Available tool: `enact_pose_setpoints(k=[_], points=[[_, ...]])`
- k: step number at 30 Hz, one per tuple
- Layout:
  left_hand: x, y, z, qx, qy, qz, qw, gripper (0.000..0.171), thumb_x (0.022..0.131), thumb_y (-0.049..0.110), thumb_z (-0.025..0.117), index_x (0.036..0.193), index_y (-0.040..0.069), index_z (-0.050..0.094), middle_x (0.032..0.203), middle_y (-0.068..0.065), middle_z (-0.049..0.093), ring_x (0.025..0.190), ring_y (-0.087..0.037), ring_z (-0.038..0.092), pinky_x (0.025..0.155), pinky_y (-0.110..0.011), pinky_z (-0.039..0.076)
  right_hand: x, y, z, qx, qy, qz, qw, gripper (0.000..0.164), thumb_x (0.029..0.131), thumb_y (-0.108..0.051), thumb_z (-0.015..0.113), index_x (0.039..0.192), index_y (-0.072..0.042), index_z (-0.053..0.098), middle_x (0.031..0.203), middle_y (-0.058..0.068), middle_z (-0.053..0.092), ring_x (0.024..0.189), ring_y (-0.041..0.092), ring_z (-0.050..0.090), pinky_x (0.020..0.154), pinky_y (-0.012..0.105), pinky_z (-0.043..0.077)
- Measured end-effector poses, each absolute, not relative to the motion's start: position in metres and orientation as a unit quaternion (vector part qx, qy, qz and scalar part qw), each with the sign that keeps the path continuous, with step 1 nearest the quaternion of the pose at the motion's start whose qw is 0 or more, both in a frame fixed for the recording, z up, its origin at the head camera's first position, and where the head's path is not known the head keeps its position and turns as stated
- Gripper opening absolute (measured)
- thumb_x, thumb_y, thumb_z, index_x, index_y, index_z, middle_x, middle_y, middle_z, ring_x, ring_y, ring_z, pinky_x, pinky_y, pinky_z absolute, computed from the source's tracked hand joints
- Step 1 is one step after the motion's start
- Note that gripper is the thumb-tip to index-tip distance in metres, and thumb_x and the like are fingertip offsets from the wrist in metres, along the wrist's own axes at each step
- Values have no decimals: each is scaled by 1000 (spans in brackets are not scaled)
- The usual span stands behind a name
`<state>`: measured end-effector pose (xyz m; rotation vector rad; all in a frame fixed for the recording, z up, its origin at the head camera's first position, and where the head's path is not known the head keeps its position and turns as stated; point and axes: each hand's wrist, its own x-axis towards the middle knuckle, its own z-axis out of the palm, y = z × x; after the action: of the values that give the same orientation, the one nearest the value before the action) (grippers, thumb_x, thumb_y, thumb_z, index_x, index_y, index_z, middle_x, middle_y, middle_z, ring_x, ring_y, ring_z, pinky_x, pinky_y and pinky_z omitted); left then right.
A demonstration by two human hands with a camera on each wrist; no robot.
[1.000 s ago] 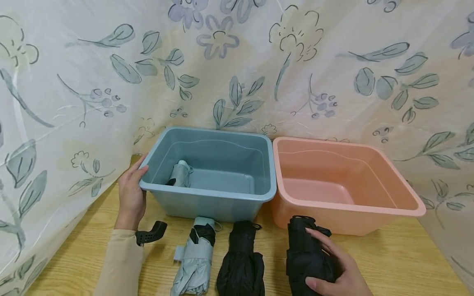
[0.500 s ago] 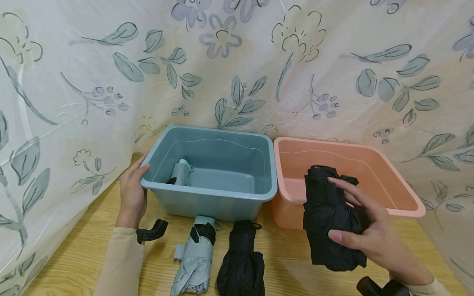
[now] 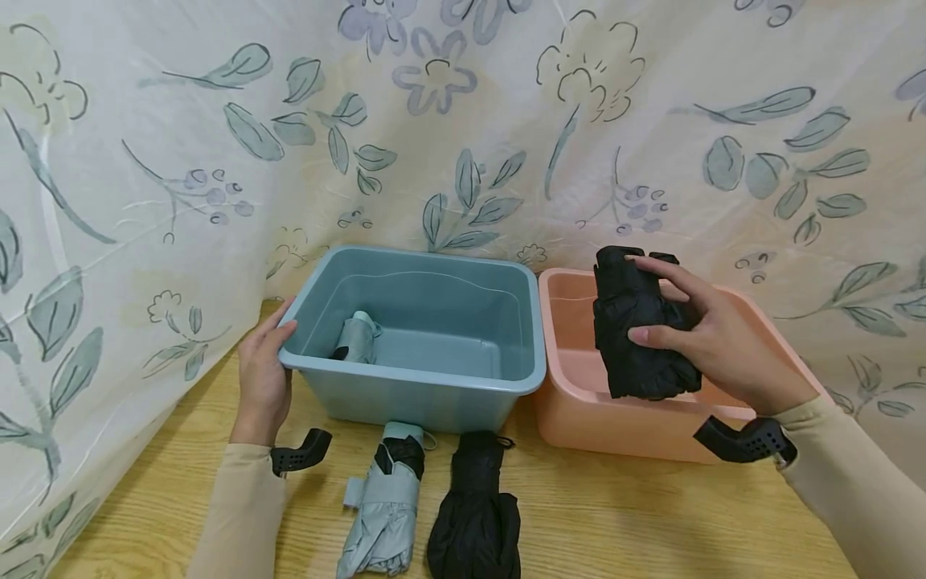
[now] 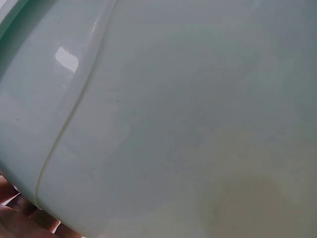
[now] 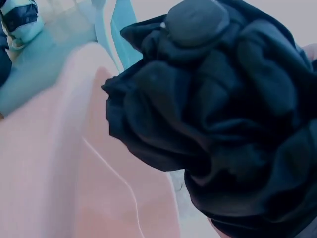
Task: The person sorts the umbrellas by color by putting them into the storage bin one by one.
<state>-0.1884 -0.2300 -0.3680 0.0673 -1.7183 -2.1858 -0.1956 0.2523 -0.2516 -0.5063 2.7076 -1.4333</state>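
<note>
My right hand (image 3: 712, 334) grips a folded black umbrella (image 3: 637, 330) above the pink bin (image 3: 615, 430). Its gathered cloth and round end fill much of the right wrist view, with the pink wall (image 5: 44, 168) beside it. My left hand (image 3: 264, 370) holds the left rim of the blue bin (image 3: 427, 394), thumb over the edge and fingers outside. Inside the blue bin lies a light blue folded umbrella (image 3: 357, 338). The left wrist view is mostly the bin's pale wall (image 4: 173, 109), with fingertips (image 4: 25, 223) at the lower left corner.
In front of the blue bin, a grey-blue folded umbrella (image 3: 387, 507) and another black umbrella (image 3: 475, 515) lie side by side on the wooden table (image 3: 615, 515). A flowered sheet (image 3: 492, 121) hangs close behind both bins.
My right hand has lifted the black umbrella off the table and carried it up and forward over the pink bin. The left hand has stayed at the blue rim.
</note>
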Motion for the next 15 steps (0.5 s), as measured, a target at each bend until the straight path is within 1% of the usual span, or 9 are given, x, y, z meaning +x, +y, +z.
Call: enact_pose_setpoints(k=[2,3,4,7,9,15], points=[[-189,-230,-368,23,-609,-772,180,47,108,10,39,154,0,39,162,-9,36,147,-26,32,121,-48,20,-207,252,-251,-159,866,-472,42,75,96,-19,73,156,-41,35,156,22,32,101,13,69,73,39,60],[-189,-230,-368,23,-610,-771,181,47,107,10,39,154,0,40,161,-9,36,147,-26,32,120,-48,20,-213,252,-252,-159,860,-482,55,74,96,-19,72,157,-40,34,156,22,32,101,16,70,74,40,60],[-189,-229,-368,22,-611,-770,182,47,107,10,38,154,0,40,161,-10,36,147,-26,33,120,-48,20,-218,252,-253,-160,849,-499,70,74,97,-18,71,157,-39,34,154,23,32,99,21,71,73,43,60],[-189,-229,-368,23,-613,-768,181,48,107,11,38,154,0,39,161,-10,36,147,-26,33,120,-49,20,-233,251,-258,-166,832,-521,96,73,98,-18,70,158,-37,34,150,25,35,101,24,70,75,44,60],[-189,-228,-368,24,-615,-767,182,48,107,11,38,154,0,40,161,-10,37,146,-27,34,120,-50,21,-242,250,-262,-165,817,-540,116,73,98,-17,70,158,-35,34,146,24,37,103,27,69,78,46,59],[-189,-227,-368,23,-613,-767,186,48,107,10,39,154,-2,39,160,-11,38,146,-27,35,120,-50,21,-264,244,-275,-149,799,-562,153,72,98,-15,70,158,-32,34,149,20,35,113,29,64,85,43,58]])
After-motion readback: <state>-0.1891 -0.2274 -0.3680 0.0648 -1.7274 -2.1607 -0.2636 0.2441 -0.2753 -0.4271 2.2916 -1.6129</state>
